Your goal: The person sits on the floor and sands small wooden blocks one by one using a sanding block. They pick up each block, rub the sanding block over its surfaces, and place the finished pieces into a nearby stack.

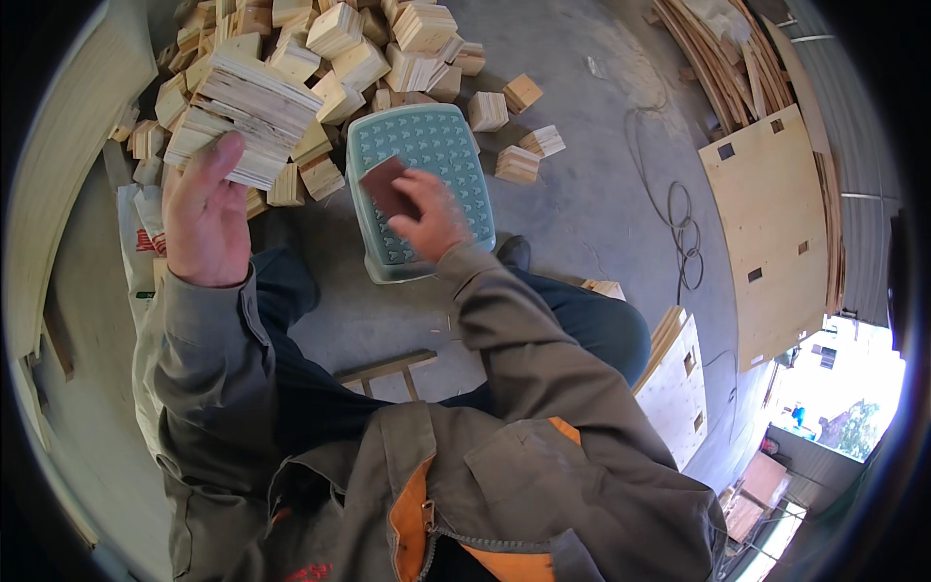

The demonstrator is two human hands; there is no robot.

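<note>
L hand [206,215] is raised, fingers closed round a thick stack of thin plywood squares [244,118], thumb up along the near face; stack sits tilted, held above the floor w/ the pile of wood blocks [369,53] behind it. R hand [430,211] pinches a small dark red-brown square piece [384,184] betw. thumb & fingertips, over the teal plastic stool [427,155]. Can't tell if the piece touches the stool top. Hands are well apart.
</note>
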